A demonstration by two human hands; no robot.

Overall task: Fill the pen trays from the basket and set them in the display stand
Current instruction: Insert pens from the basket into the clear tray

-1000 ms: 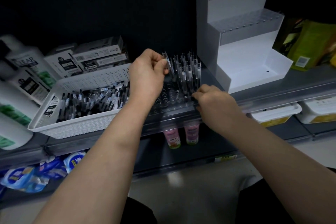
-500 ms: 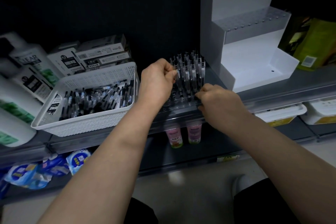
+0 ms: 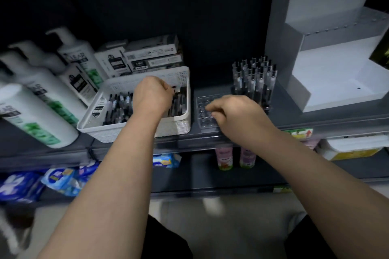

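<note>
1. Along the front of the shelf (image 3: 336,124) lies the clear pen tray (image 3: 205,109). Standing pens (image 3: 254,78) fill its far rows and its near holes are bare. It sits close to the lip, so a careless shove from the right hand (image 3: 233,111) resting over it could slide it off or knock the upright pens askew.
2. The left hand (image 3: 152,96) is down in the white basket (image 3: 134,130), fingers curled among the loose pens (image 3: 117,107). A hurried grab may catch several and spill some.
3. The display stand (image 3: 328,73) waits just right of the tray, both steps bare. A full tray lifted unevenly would likely shed pens.
4. Knuckles hide the left fingertips, so I cannot tell whether they pinch a pen. The right fingers are bent, but I cannot tell whether they grip the tray or only rest on it. The stand is cut off at the right edge, and blur softens the bottles (image 3: 42,99).
</note>
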